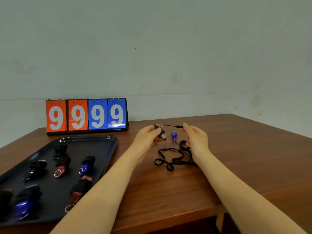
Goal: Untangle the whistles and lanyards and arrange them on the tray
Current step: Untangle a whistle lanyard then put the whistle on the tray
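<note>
My left hand [148, 136] grips a black whistle [161, 132] with a silver tip, held above the table. My right hand [195, 137] pinches the clip end of its black lanyard [175, 126], stretched taut between both hands. A blue whistle [173, 135] stands on the table between my hands. A loose tangle of black lanyard cord [170, 157] lies on the wood below it, partly behind my right wrist. The dark tray [108, 146] at left holds several whistles wrapped in their lanyards, among them a blue one [86, 164] and a brown one [61, 166].
A flip scoreboard [86, 115] showing 9999 stands at the back of the wooden table [236, 157], behind the tray. The table's right corner and front edge are in view. A pale wall rises behind.
</note>
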